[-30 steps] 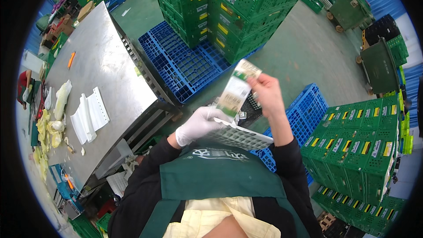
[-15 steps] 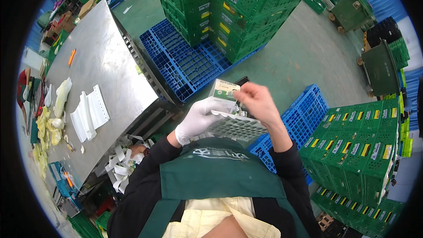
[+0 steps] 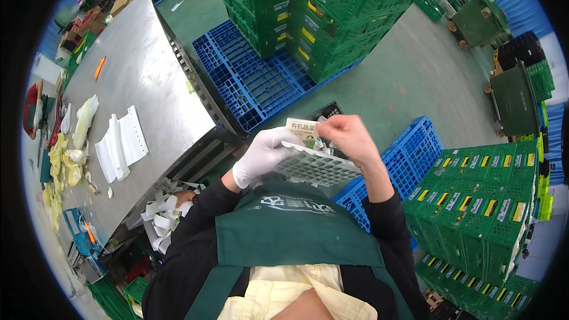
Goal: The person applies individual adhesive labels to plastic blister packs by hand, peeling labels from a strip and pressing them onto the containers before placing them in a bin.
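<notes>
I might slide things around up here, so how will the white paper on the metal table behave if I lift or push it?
The white paper is probably floppy, since its middle curls up into a ridge. Its edges look thin, so it is likely light. Pushed, it may slide easily, as the metal table looks smooth and shiny.

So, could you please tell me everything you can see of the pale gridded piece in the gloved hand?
The pale gridded piece is greyish with a green tinge, marked in rows of small patches, with a whiter, uneven upper edge. It looks thin; paper or plastic, I cannot tell. The gloved left hand holds its left end, and it slopes down to the right in front of the green apron. Whether the bare right hand touches it is unclear.
</notes>
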`<state>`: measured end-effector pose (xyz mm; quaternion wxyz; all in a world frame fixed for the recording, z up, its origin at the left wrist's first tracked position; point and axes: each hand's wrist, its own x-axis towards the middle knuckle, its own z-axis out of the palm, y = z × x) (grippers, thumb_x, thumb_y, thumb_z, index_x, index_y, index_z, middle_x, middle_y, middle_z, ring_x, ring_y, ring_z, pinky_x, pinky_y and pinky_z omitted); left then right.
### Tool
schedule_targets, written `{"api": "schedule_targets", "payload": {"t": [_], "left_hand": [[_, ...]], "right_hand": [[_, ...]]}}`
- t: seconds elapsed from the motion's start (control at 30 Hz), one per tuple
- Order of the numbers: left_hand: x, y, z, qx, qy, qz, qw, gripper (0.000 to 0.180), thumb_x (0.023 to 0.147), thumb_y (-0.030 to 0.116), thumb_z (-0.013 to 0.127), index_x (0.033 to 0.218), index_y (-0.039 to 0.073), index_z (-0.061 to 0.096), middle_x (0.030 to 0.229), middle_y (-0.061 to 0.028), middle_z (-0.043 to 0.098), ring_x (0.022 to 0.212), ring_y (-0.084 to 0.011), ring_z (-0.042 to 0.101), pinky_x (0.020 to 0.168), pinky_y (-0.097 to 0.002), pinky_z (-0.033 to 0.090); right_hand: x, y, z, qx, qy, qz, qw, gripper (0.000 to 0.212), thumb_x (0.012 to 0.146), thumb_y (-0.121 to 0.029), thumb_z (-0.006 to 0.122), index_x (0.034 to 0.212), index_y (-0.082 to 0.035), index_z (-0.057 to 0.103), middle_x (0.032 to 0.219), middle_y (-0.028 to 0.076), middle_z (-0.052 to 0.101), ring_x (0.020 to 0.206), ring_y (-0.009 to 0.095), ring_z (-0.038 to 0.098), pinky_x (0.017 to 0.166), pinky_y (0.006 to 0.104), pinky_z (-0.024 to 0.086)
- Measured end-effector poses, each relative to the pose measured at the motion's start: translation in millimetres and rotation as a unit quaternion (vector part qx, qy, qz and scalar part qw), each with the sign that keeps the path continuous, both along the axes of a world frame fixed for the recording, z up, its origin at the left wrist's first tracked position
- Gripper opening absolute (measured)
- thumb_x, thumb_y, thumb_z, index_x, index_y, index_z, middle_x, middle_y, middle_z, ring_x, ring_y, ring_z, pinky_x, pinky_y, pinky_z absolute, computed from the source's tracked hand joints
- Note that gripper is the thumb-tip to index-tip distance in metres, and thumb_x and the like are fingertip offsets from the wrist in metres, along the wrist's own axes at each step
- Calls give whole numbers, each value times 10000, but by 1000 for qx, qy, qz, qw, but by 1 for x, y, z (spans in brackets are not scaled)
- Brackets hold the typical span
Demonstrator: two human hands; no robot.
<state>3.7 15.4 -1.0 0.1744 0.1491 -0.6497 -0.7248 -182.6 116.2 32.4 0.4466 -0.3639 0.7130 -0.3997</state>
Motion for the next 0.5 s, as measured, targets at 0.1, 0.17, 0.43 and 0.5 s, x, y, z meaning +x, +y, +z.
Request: {"api": "schedule_targets", "payload": {"t": [0.1, 0.17, 0.43, 0.5], "left_hand": [[-1, -1, -1, -88, 47, -25, 995, 119, 770, -31, 619, 869, 26, 652, 940, -33, 615, 858, -124, 572, 735, -268, 468], [4, -8, -10, -145, 54, -69, 986, 155, 727, -8, 647, 864, 64, 659, 954, -30, 616, 927, -172, 551, 820, -304, 433], [51, -30, 9, -521, -123, -5, 844, 265, 665, 29, 633, 897, 152, 667, 1063, -83, 610, 1078, -220, 515, 970, -427, 308], [68, -25, 1, -519, -186, 10, 834, 220, 683, 62, 635, 876, 154, 685, 1181, -67, 559, 1139, -221, 487, 1018, -475, 261]], "right_hand": [[13, -10, 7, -76, -138, 37, 987, 208, 838, -112, 620, 966, 48, 651, 806, 38, 651, 712, 64, 542, 646, 241, 458], [14, -16, 28, -151, -142, 28, 978, 189, 840, -88, 611, 971, 40, 653, 839, 45, 660, 749, 70, 564, 682, 237, 469], [-18, -38, 64, -394, -85, -209, 891, 132, 853, -125, 615, 823, 2, 631, 643, -1, 569, 413, 20, 376, 350, 171, 241], [-12, -47, 35, -272, -141, -167, 937, 137, 857, -130, 611, 877, 1, 646, 662, -7, 577, 424, 7, 373, 347, 167, 239]]}}
